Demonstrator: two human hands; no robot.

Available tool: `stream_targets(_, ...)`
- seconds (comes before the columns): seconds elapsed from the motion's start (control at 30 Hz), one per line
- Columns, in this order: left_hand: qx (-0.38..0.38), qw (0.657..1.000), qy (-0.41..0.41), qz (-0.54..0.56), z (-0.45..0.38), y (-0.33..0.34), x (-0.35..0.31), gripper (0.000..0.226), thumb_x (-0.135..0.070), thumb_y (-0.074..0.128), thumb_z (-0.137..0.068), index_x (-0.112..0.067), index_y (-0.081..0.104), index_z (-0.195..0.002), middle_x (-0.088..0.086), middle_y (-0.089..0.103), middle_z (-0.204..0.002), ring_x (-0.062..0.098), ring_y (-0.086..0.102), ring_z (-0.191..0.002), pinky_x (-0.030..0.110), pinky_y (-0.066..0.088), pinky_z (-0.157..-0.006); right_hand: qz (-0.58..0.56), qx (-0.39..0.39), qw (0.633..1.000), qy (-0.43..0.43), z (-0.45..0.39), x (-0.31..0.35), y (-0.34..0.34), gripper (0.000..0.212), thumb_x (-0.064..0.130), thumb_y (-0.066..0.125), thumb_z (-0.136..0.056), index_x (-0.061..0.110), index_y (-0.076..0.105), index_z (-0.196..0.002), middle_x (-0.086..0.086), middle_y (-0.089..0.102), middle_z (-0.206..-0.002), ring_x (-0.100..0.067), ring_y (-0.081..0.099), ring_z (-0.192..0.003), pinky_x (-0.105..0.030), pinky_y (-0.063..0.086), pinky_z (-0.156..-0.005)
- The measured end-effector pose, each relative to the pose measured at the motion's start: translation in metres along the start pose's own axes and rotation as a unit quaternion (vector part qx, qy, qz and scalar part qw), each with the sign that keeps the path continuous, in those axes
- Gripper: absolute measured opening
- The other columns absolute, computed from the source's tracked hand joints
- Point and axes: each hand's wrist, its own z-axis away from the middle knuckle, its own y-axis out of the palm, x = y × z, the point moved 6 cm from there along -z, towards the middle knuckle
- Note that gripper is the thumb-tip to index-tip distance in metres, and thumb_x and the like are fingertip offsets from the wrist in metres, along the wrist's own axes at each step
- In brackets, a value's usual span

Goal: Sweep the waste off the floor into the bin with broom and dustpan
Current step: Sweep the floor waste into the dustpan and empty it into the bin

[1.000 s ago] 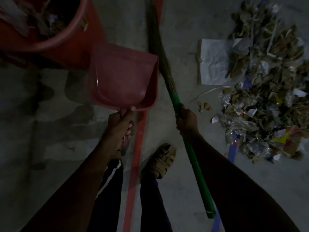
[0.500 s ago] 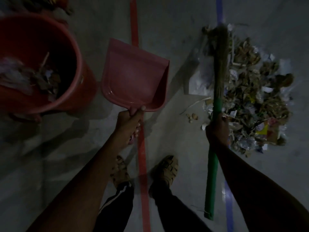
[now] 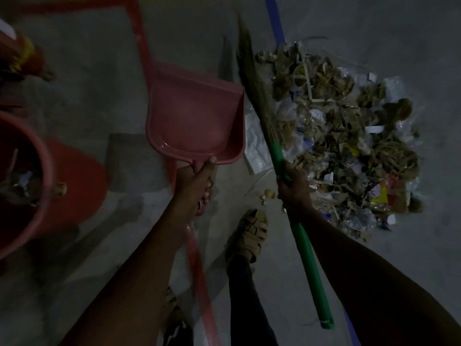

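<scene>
Grey concrete floor fills the dim view, crossed by a red painted line that runs past the person's feet and bends away at the far end, and by a blue line that passes under the waste pile. That pile, a wide heap of dry leaves, paper scraps, clear plastic and coloured wrappers, serves as the landmark. Just left of it lies a crumpled white sheet, and a few small loose bits sit near its closer left corner. Along the pile's left edge slants the broom, its brown bristles reaching to the far side and its green handle coming back toward the person. The right hand has its fingers wrapped round the handle just below the bristles. Left of the pile, beyond the broom, the pink dustpan is held above the floor with its open mouth facing away; the left hand grips its short handle, thumb laid along the top. Well to the left of the pile, at the frame's edge, stands the red bin, with some waste already inside. A tan sandal stands on the concrete nearer the person than the pile.
</scene>
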Motion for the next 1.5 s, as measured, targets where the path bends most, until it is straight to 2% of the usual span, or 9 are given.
stream_targets(0.13,-0.011,1.0,-0.011,0.006,-0.022,0.046,-0.002,0.04,-0.052,0.073,-0.088,-0.021,0.053,-0.073,-0.003,0.045,-0.049,0.013,0.039,-0.036,0.022,0.035,-0.045,-0.062,0.044,0.994,0.083,-0.048,-0.006,-0.014,0.046,0.017,0.049,-0.1,0.011,0.045,-0.146,-0.013,0.065,-0.073,-0.029,0.065,-0.055,-0.035,0.051,-0.04)
stream_targets(0.27,-0.016,1.0,-0.024,0.005,-0.042,0.082,-0.008,0.042,-0.054,0.074,-0.085,-0.02,0.052,-0.074,-0.001,0.045,-0.051,0.012,0.039,-0.036,0.019,0.033,-0.039,-0.104,0.1,0.979,0.146,-0.11,-0.013,-0.028,0.053,0.019,0.046,-0.102,0.018,0.033,-0.153,-0.016,0.066,-0.094,-0.023,0.066,-0.06,-0.027,0.05,-0.041)
stream_targets(0.37,-0.026,0.999,-0.025,-0.008,-0.056,0.104,-0.012,0.046,-0.055,0.075,-0.084,-0.014,0.056,-0.077,-0.002,0.047,-0.049,0.012,0.04,-0.036,0.021,0.036,-0.042,-0.136,0.097,0.971,0.169,-0.154,-0.019,-0.039,0.052,0.015,0.046,-0.101,0.016,0.034,-0.152,-0.016,0.062,-0.116,-0.019,0.066,-0.061,-0.033,0.057,-0.047)
stream_targets(0.47,-0.024,0.999,-0.024,0.001,-0.062,0.126,-0.015,0.043,-0.05,0.076,-0.086,-0.011,0.056,-0.078,-0.002,0.045,-0.048,0.013,0.038,-0.036,0.023,0.035,-0.045,-0.172,0.077,0.963,0.194,-0.174,-0.032,-0.05,0.051,0.014,0.045,-0.101,0.011,0.036,-0.151,-0.016,0.06,-0.108,-0.02,0.065,-0.06,-0.033,0.056,-0.047)
stream_targets(0.67,-0.027,0.998,-0.035,-0.034,-0.065,0.146,-0.007,0.046,-0.049,0.074,-0.087,-0.013,0.052,-0.071,0.0,0.045,-0.049,0.013,0.038,-0.035,0.021,0.034,-0.041,-0.288,0.001,0.918,0.272,-0.151,-0.078,-0.058,0.038,0.014,0.045,-0.1,0.011,0.049,-0.137,-0.022,0.062,-0.107,-0.024,0.061,-0.059,-0.024,0.047,-0.04)
stream_targets(0.93,0.001,0.995,-0.053,-0.08,-0.06,0.13,0.016,0.052,-0.057,0.073,-0.081,-0.016,0.044,-0.069,0.0,0.041,-0.05,0.011,0.036,-0.033,0.019,0.031,-0.037,-0.355,-0.049,0.869,0.341,-0.084,-0.121,-0.062,0.049,0.011,0.045,-0.098,0.017,0.043,-0.147,-0.02,0.062,-0.102,-0.027,0.06,-0.063,-0.035,0.05,-0.05)
stream_targets(1.23,0.013,0.995,-0.042,-0.091,-0.035,0.075,0.016,0.039,-0.04,0.067,-0.096,-0.022,0.042,-0.073,-0.005,0.037,-0.043,0.007,0.031,-0.028,0.014,0.027,-0.035,-0.253,-0.108,0.901,0.335,0.011,-0.103,-0.071,0.043,0.011,0.043,-0.102,0.01,0.042,-0.145,-0.006,0.058,-0.086,-0.024,0.061,-0.062,-0.036,0.053,-0.047)
stream_targets(1.33,0.033,0.994,-0.045,-0.094,-0.028,0.046,0.012,0.034,-0.039,0.067,-0.096,-0.02,0.045,-0.079,-0.002,0.038,-0.048,0.009,0.031,-0.03,0.015,0.028,-0.037,-0.164,-0.132,0.94,0.27,0.039,-0.071,-0.066,0.04,0.014,0.044,-0.103,0.009,0.043,-0.143,-0.01,0.06,-0.078,-0.03,0.064,-0.058,-0.04,0.055,-0.044)
stream_targets(1.5,0.06,0.994,-0.038,-0.085,-0.027,-0.001,0.008,0.035,-0.039,0.07,-0.093,-0.019,0.046,-0.078,0.001,0.038,-0.05,0.012,0.032,-0.033,0.018,0.03,-0.042,-0.181,-0.119,0.956,0.197,0.048,-0.008,-0.035,0.039,0.014,0.045,-0.103,0.017,0.044,-0.142,-0.006,0.058,-0.085,-0.031,0.065,-0.063,-0.044,0.056,-0.044)
